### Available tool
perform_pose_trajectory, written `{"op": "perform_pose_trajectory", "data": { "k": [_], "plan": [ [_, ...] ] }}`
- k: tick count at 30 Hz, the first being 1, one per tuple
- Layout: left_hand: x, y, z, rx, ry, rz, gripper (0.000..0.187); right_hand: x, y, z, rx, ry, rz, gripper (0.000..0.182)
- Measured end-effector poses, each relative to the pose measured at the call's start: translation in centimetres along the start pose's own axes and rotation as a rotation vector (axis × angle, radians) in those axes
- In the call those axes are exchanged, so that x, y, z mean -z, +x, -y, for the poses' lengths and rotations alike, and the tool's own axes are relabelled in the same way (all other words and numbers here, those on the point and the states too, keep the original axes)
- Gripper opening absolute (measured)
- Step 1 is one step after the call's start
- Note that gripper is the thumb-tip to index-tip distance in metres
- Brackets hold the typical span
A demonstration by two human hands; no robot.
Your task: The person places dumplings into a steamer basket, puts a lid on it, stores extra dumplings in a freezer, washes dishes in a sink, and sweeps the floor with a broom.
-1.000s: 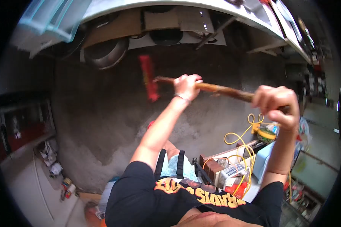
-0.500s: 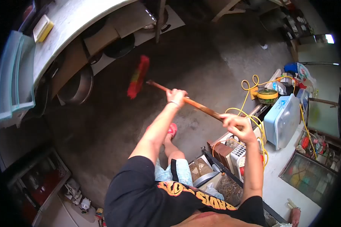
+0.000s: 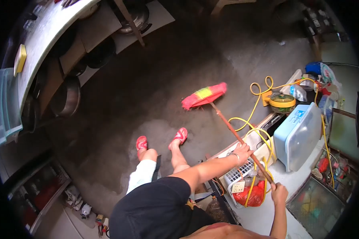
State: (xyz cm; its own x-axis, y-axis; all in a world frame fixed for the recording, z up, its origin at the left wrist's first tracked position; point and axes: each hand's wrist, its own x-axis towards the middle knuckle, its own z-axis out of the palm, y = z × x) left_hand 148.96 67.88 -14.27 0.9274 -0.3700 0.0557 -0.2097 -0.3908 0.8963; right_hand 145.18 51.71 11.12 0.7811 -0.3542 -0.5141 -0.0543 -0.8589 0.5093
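A broom with a pink and yellow bristle head [image 3: 205,95] is over the grey floor, ahead of my feet in pink slippers. Its reddish-brown wooden handle [image 3: 231,128] slants down to the right. My left hand [image 3: 242,153] is closed round the middle of the handle, with a bracelet at the wrist. Near the handle's lower right end, my right hand [image 3: 279,193] grips it above the white surface. Beneath the handle are a white basket [image 3: 232,178] with a red bag [image 3: 249,194] and loops of yellow hose [image 3: 249,119].
A light blue storage box [image 3: 297,135] and a yellow round fan-like object [image 3: 282,102] stand at the right. Pans [image 3: 66,96] sit on a shelf under the pale counter [image 3: 54,30] at the left. A glass-fronted cabinet [image 3: 44,191] is at the lower left.
Both hands have moved right and down with the handle. The broom head has swung right from the left side of the floor. Both slippers now show, and the body has turned.
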Motion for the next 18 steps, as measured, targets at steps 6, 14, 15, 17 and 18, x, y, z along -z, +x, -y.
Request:
{"op": "perform_pose_trajectory", "data": {
  "k": [6,14,15,17,18],
  "plan": [
    [7.0,-9.5,14.8,0.517,0.284,0.347,0.037,-2.0,12.2,-2.3,0.06,0.003,-0.037,0.034],
    [18.2,-18.2,23.1,0.621,0.535,0.47,0.042,-2.1,30.0,15.9,0.316,0.282,-0.21,0.039],
    [18.8,-18.0,23.9,0.601,0.539,0.485,0.043,-1.7,32.9,19.7,0.295,0.233,-0.214,0.039],
    [18.6,-16.9,26.2,0.639,0.48,0.464,0.048,-0.4,37.6,27.1,0.354,0.302,-0.323,0.041],
    [18.8,-16.3,27.2,0.674,0.485,0.432,0.047,0.3,39.6,30.4,0.343,0.309,-0.369,0.041]
  ]
}}
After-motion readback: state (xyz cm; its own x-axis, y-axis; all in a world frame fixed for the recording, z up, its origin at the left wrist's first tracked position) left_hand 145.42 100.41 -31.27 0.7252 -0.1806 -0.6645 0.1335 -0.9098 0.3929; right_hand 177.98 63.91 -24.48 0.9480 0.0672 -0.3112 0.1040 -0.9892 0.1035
